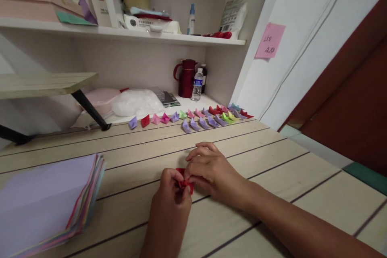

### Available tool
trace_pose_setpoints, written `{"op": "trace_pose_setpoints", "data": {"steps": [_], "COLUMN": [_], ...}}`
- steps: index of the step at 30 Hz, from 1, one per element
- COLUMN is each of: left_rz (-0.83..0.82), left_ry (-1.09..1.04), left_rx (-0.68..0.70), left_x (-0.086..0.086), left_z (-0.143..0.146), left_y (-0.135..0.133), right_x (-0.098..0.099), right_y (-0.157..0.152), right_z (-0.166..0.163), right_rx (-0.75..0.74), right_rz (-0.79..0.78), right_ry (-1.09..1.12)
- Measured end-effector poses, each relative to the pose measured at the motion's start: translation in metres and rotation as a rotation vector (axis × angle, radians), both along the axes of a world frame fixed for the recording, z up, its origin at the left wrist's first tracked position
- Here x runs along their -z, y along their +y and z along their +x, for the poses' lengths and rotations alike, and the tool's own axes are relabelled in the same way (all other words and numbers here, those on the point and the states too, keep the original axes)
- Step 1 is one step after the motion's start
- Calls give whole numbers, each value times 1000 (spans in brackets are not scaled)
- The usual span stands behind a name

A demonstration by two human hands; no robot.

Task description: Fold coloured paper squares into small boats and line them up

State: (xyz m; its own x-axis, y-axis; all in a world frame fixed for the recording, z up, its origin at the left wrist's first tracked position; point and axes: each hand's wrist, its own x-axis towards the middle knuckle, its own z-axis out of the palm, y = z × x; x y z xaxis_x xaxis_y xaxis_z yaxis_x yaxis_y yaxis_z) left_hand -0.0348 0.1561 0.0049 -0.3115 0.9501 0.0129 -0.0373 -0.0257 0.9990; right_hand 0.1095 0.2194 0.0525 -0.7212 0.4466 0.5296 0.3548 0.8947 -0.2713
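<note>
A small red folded paper is held just above or on the wooden table, between my two hands. My left hand pinches it from the near left side with thumb and fingers. From the right, my right hand grips its upper edge with thumb and index finger, the other fingers loosely curled. My fingers cover much of the paper, so its exact fold is hidden. Toward the back edge of the table stand rows of small folded paper boats in purple, red, pink, green and yellow.
At the left lies a stack of coloured paper, purple on top. A small raised stand with black legs rises behind it. Against the back are a dark red jug, a water bottle and a white plastic bag, under a loaded shelf.
</note>
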Motion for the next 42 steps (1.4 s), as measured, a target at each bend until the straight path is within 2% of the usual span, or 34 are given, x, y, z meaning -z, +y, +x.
{"op": "trace_pose_setpoints", "data": {"steps": [12,19,24,34,42], "left_rz": [83,46,58,77,54], "left_ry": [28,35,80,-23,-44], "left_rx": [-54,28,-29,-115,-43], "left_x": [11,10,13,8,2], "left_z": [1,-7,-4,2,-2], "left_y": [4,3,3,2,0], "right_x": [-3,-5,-4,-1,1], "right_y": [-4,-4,-4,-2,-1], "right_z": [-6,-7,-6,-5,-5], "right_rx": [33,4,7,-26,-81], "right_rz": [-181,-179,-189,-171,-134], "right_ry": [21,-9,1,0,-16]}}
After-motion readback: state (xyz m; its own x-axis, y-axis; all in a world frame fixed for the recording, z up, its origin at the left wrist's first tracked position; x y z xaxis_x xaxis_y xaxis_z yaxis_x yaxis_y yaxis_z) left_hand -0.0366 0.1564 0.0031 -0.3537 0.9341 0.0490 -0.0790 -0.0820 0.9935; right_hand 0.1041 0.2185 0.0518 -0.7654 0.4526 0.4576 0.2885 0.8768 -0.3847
